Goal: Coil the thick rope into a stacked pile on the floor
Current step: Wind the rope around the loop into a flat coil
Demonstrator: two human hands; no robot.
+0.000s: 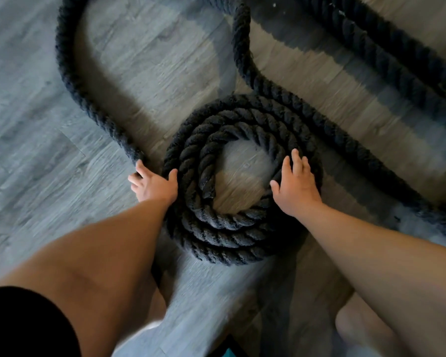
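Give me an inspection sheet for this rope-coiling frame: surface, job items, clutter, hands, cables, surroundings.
Surface: grey wood-look plank floor, with shadow bands across it.
Job's things: thick black rope, partly wound into a coil of about three turns; long loose runs lie at upper left and upper right.
Clutter: small teal item at the bottom edge, cannot tell what it is.
Grippers: left hand grips the loose rope beside the coil; right hand rests flat on the coil's right side.
Cables: nothing seen.
Surroundings: nothing seen beyond the floor.
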